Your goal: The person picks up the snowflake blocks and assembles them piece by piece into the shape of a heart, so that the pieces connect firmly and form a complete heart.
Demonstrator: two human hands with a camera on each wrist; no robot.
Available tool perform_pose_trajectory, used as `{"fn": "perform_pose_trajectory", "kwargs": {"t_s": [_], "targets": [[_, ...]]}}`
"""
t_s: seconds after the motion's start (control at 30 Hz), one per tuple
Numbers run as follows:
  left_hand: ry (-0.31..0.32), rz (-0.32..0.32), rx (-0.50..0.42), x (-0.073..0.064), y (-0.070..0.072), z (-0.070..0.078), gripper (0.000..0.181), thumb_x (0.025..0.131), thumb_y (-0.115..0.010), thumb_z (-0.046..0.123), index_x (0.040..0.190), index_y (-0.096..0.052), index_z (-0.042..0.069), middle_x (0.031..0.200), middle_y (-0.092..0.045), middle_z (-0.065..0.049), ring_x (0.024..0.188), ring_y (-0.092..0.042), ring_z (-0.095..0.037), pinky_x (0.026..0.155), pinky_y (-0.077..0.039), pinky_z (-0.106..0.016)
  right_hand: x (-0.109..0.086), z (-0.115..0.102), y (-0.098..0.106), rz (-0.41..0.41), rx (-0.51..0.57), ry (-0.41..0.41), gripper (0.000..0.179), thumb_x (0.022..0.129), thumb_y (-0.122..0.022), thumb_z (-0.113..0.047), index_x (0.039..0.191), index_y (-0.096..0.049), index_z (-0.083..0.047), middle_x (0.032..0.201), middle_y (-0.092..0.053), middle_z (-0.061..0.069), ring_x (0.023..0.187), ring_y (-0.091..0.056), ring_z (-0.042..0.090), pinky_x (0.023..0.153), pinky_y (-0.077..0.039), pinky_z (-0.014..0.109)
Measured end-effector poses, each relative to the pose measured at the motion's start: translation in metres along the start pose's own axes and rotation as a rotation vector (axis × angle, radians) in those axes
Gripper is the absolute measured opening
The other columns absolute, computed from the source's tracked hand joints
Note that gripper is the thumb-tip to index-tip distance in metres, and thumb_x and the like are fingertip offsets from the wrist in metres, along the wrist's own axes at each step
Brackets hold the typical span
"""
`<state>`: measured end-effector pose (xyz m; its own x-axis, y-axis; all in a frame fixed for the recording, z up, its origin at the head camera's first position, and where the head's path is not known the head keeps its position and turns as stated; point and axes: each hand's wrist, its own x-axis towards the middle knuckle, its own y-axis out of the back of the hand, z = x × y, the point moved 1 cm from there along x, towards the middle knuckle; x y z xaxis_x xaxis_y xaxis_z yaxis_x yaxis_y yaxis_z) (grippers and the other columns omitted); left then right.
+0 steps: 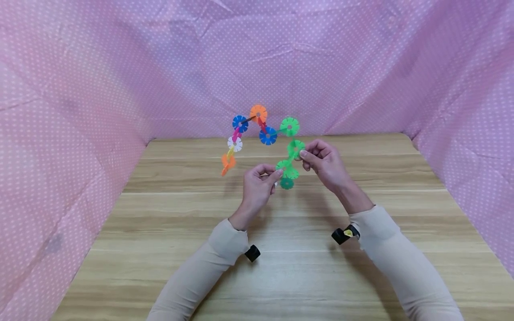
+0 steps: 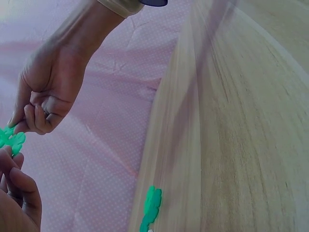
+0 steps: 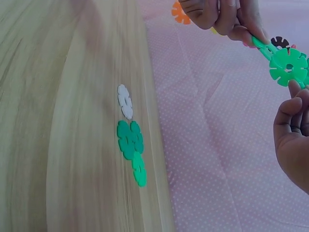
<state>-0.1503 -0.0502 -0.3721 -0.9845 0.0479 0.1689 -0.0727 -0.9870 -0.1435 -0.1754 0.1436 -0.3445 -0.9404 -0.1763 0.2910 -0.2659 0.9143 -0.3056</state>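
Note:
A chain of slotted plastic snowflake discs (image 1: pixel 267 135) hangs in the air between my hands. Its colours run from orange, yellow, white, pink and blue on the left to light green on the right. My left hand (image 1: pixel 258 185) pinches a light green disc (image 1: pixel 282 167) at the chain's lower end between thumb and finger. Slightly higher, my right hand (image 1: pixel 327 164) pinches a neighbouring green disc (image 1: pixel 296 150) by its edge. In the right wrist view, both hands' fingertips meet the green discs (image 3: pixel 288 66) from opposite sides; part of the chain is cut off there.
On the wooden table (image 1: pixel 201 285) below lie loose discs: dark green ones (image 3: pixel 127 140), a light green one (image 3: pixel 139 169) and a white one (image 3: pixel 125 101). Pink dotted cloth (image 1: pixel 257 53) surrounds the table's back and sides. Small black cameras (image 1: pixel 253 253) sit at both wrists.

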Motion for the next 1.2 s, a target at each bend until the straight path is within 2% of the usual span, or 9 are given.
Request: {"fn": "perform_pose_trajectory", "kwargs": {"t_s": [0.13,0.3,0.4,0.57,0.73,0.9,1.1,1.2], "targets": [[-0.003,-0.01,0.005,0.001,0.0,-0.004,0.012,0.09,-0.076,0.005,0.092,-0.069,-0.005,0.073,-0.067,-0.004,0.044,-0.045,-0.009,0.042,-0.038,-0.02,0.0,0.001,0.001,-0.007,-0.03,-0.002,0.02,0.096,-0.055,0.014,0.091,-0.061,-0.004,0.081,-0.069,0.01,0.062,-0.056,0.013,0.059,-0.047,0.021],[-0.001,-0.013,0.001,0.003,0.001,-0.009,0.01,0.09,-0.076,0.004,0.091,-0.07,-0.004,0.076,-0.067,-0.015,0.044,-0.045,-0.01,0.041,-0.037,-0.02,0.0,0.003,0.002,-0.007,-0.082,0.003,0.019,0.096,-0.057,0.012,0.091,-0.061,-0.005,0.081,-0.069,0.011,0.061,-0.054,0.012,0.058,-0.046,0.021],[-0.002,-0.021,-0.003,0.004,0.001,-0.01,0.01,0.09,-0.076,0.003,0.091,-0.07,-0.005,0.078,-0.068,-0.017,0.044,-0.045,-0.01,0.041,-0.038,-0.02,0.0,0.004,0.003,-0.006,-0.083,0.008,0.019,0.096,-0.057,0.013,0.09,-0.061,-0.005,0.081,-0.069,0.011,0.06,-0.053,0.012,0.058,-0.046,0.021],[0.008,-0.04,-0.002,0.007,0.001,-0.009,0.012,0.09,-0.076,0.007,0.093,-0.07,-0.004,0.072,-0.066,-0.005,0.044,-0.045,-0.009,0.043,-0.039,-0.02,0.001,0.002,0.003,0.016,-0.068,0.033,0.021,0.096,-0.055,0.013,0.09,-0.061,-0.006,0.08,-0.07,0.009,0.059,-0.053,0.012,0.058,-0.045,0.021],[0.042,-0.064,-0.004,0.01,0.002,-0.008,0.017,0.091,-0.077,0.011,0.097,-0.071,-0.003,0.07,-0.064,-0.002,0.046,-0.046,-0.009,0.045,-0.041,-0.02,0.002,-0.003,0.002,0.034,-0.052,0.027,0.018,0.097,-0.056,0.012,0.091,-0.061,-0.005,0.08,-0.07,0.008,0.06,-0.054,0.013,0.058,-0.044,0.02],[0.057,-0.126,-0.009,0.013,0.008,-0.009,0.02,0.091,-0.076,0.013,0.101,-0.07,-0.003,0.073,-0.066,0.0,0.051,-0.05,-0.01,0.049,-0.044,-0.021,0.003,-0.006,0.001,0.041,-0.027,0.019,0.018,0.097,-0.056,0.011,0.092,-0.061,-0.005,0.081,-0.069,0.009,0.061,-0.055,0.013,0.058,-0.046,0.02],[0.025,-0.264,-0.003,0.014,0.017,-0.015,0.024,0.092,-0.075,0.011,0.112,-0.068,0.0,0.097,-0.068,-0.005,0.064,-0.056,-0.017,0.054,-0.047,-0.025,0.004,-0.01,0.001,0.043,-0.009,0.031,0.019,0.098,-0.055,0.011,0.093,-0.062,-0.006,0.081,-0.069,0.008,0.063,-0.055,0.013,0.059,-0.046,0.02],[0.05,-0.319,0.023,0.016,0.019,-0.019,0.028,0.093,-0.074,0.013,0.117,-0.067,0.002,0.106,-0.067,-0.009,0.076,-0.06,-0.028,0.057,-0.05,-0.027,0.005,-0.012,0.001,0.051,-0.01,0.038,0.02,0.098,-0.054,0.011,0.092,-0.062,-0.007,0.08,-0.069,0.006,0.062,-0.055,0.012,0.059,-0.047,0.019]]}}
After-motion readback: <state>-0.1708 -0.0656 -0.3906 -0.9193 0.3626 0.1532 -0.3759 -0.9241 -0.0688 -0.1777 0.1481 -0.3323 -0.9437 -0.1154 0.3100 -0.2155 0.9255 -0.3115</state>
